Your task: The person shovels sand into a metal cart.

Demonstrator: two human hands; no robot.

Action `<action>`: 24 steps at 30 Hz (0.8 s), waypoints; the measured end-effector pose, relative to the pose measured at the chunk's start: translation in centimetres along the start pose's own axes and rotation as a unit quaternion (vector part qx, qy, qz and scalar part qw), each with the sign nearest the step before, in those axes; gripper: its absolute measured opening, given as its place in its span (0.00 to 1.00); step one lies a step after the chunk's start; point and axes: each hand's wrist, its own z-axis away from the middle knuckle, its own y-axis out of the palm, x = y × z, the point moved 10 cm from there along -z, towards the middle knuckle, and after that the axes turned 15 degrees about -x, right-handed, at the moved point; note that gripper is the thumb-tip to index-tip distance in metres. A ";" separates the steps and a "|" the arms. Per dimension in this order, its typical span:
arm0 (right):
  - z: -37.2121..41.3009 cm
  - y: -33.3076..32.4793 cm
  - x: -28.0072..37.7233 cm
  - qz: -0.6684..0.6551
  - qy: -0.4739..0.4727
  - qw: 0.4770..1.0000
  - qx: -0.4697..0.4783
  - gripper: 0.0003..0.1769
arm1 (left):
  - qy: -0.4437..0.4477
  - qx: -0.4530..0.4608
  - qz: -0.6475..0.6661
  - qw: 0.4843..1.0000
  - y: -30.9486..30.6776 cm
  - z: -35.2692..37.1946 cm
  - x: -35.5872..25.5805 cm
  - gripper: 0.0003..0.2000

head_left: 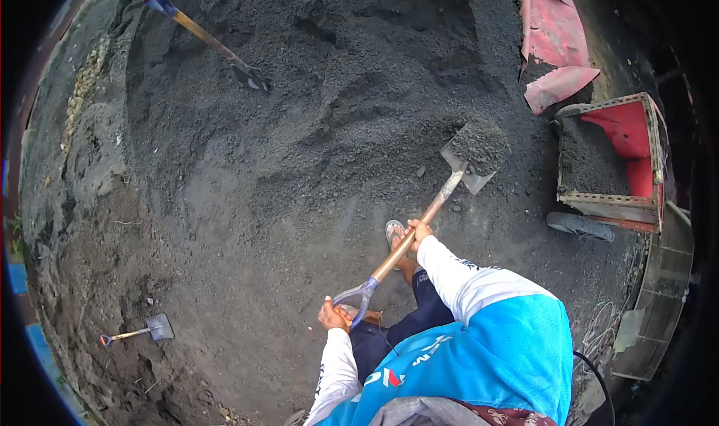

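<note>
My left hand [334, 314] is wrapped round the blue D-shaped handle [358, 299] of a shovel. Further up, my right hand [420, 232] grips the wooden shaft [397, 255]. The metal blade [479, 179] carries a heap of dark sand [481, 147] and is beside the large sand pile [359, 89]. One sandalled foot [395, 233] shows close to my right hand.
A red-lined cart [639, 149] with wheels, partly filled with sand, stands at the right. Above it lies a crumpled red sheet [554, 29]. A second shovel [202, 35] sticks in the pile at upper left; a small shovel [159, 326] lies at lower left.
</note>
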 end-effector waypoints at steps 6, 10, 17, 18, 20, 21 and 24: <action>7.7 -9.2 33.0 -0.174 -0.191 0.963 0.077 0.14 | 0.518 0.335 -0.085 0.783 22.5 27.7 -11.0 0.18; 18.0 -11.6 39.5 -0.134 -0.233 0.953 0.139 0.17 | 0.622 0.434 -0.017 0.651 20.0 43.0 -17.5 0.19; 11.0 -2.5 26.5 -0.089 -0.145 0.972 0.161 0.13 | 0.146 0.221 0.048 0.963 9.2 18.4 -5.3 0.19; 8.6 -1.3 21.3 -0.040 -0.110 0.984 0.131 0.12 | 0.068 0.138 0.084 0.985 5.6 15.6 -2.1 0.19; 5.2 0.0 9.2 0.086 -0.047 0.992 0.081 0.12 | -0.049 -0.043 0.102 0.993 -3.2 11.3 6.0 0.23; 5.5 -0.4 3.7 0.155 -0.038 0.986 0.054 0.11 | -0.134 -0.147 0.099 0.975 -8.5 11.5 10.0 0.25; 8.6 -3.1 -11.0 0.346 0.078 0.934 0.046 0.10 | -0.187 -0.358 0.106 0.909 -22.4 18.3 15.7 0.29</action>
